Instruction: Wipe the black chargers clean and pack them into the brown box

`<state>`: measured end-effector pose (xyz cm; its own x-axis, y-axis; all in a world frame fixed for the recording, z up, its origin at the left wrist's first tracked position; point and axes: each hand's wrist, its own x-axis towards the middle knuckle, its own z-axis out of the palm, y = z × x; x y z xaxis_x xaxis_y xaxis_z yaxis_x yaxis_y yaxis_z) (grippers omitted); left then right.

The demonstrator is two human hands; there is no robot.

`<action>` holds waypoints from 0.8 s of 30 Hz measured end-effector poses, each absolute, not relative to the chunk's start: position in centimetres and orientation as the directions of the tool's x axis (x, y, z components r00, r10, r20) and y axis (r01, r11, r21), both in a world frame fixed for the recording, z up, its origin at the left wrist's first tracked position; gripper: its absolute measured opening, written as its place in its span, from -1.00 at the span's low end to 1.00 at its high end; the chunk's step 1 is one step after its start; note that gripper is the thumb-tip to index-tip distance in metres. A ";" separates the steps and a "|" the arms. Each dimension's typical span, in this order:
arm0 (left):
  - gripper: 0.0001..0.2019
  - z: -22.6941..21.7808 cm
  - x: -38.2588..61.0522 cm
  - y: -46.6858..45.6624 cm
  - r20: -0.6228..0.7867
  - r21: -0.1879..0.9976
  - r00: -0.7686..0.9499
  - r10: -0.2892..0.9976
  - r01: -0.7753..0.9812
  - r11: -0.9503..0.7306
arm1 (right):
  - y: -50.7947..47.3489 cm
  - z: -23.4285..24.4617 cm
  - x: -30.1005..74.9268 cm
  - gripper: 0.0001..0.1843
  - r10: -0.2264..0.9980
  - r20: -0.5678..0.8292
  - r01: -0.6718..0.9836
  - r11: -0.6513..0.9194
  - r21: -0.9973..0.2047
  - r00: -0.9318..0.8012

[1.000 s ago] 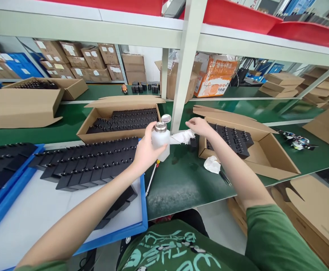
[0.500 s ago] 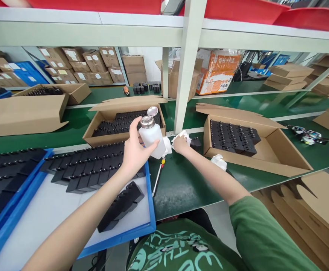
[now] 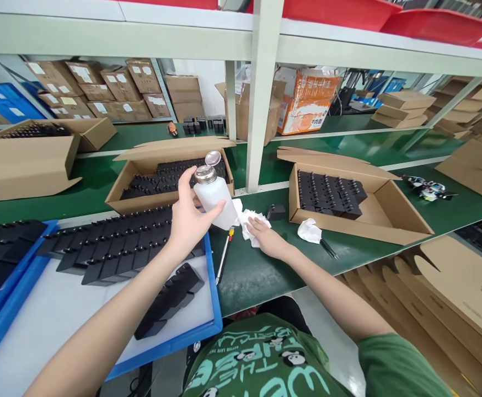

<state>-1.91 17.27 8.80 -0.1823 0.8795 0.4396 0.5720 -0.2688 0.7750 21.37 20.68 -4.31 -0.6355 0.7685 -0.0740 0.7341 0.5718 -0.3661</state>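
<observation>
My left hand (image 3: pixel 191 218) is wrapped round a white plastic dispenser bottle (image 3: pixel 216 201) with a metal top, its round lid flipped up. The bottle is held tilted above the bench. My right hand (image 3: pixel 266 236) rests on a crumpled white tissue (image 3: pixel 249 220) on the green bench, fingers stretched out over it. Just beyond lies a single small black block (image 3: pixel 276 212). To the right are another crumpled tissue (image 3: pixel 309 231) and dark tweezers (image 3: pixel 329 249) touching it. A slim tool with a red and yellow end (image 3: pixel 225 256) lies below the bottle.
On the left, a blue-rimmed tray (image 3: pixel 214 309) carries rows of black blocks (image 3: pixel 121 242). Open cardboard boxes with black blocks stand at the back (image 3: pixel 117 193) and right (image 3: pixel 406 212). A white post (image 3: pixel 260 105) rises behind my hands. Flat cardboard (image 3: pixel 423 309) is stacked at lower right.
My right hand has come nearer and its fingers have straightened from a bunched grip to lie over the tissue. The black block behind it is now uncovered. The bottle stays in my left hand.
</observation>
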 end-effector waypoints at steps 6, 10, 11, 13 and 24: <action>-0.09 9.0 -1.8 17.1 0.412 0.790 -0.183 0.893 0.560 -0.250 | 16.7 -3.4 26.4 -0.19 0.515 -0.024 0.456 0.734 -0.503 -0.857; -0.09 9.0 -1.4 17.0 0.406 0.788 -0.178 0.896 0.564 -0.245 | 13.6 -2.9 28.2 -0.22 0.366 0.008 0.296 0.766 -0.571 -0.931; -0.09 9.0 -1.4 17.0 0.406 0.788 -0.173 0.897 0.564 -0.248 | 12.8 -2.9 28.9 -0.24 0.360 0.014 0.286 0.762 -0.581 -0.933; -0.09 9.0 -1.3 16.9 0.404 0.789 -0.160 0.901 0.559 -0.255 | 11.3 -3.3 30.9 -0.26 0.402 0.016 0.315 0.741 -0.593 -0.916; -0.10 8.9 0.2 16.5 0.381 0.805 -0.122 0.917 0.531 -0.263 | 8.5 -6.7 31.0 -0.30 0.956 -0.021 0.885 0.263 -0.383 -0.293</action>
